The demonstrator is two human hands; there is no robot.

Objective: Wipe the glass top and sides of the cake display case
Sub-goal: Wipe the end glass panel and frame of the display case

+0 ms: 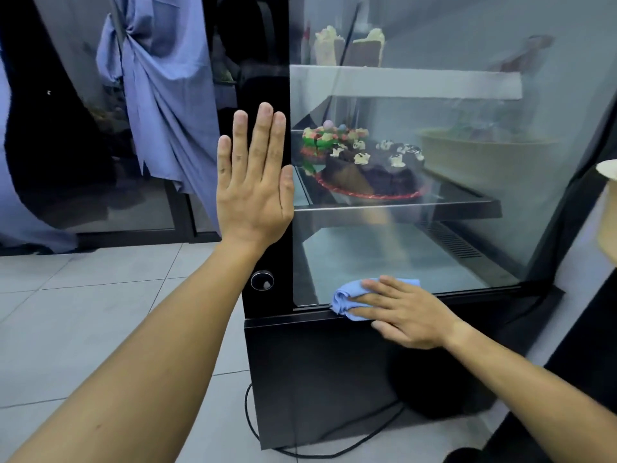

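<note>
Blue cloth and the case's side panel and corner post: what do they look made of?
Blue cloth: soft woven fabric, possibly microfibre; it bunches in folds under the right hand.
Side panel: clear glass, showing reflections.
Corner post: glossy black, metal or plastic; cannot tell.

Right hand (405,312) flat on blue cloth (347,300)

You are standing in what looks like a cake shop or café. A black-framed glass display case (400,202) rests on a pale tiled floor (83,295), its power cable (334,451) trailing beneath. Inside, a chocolate cake (374,172) and a brightly iced cake (330,140) share the middle shelf, with cake slices (350,46) on the shelf above. Behind it, dark glazed doors (110,202) probably form a shopfront, though reflections blur them.
</note>
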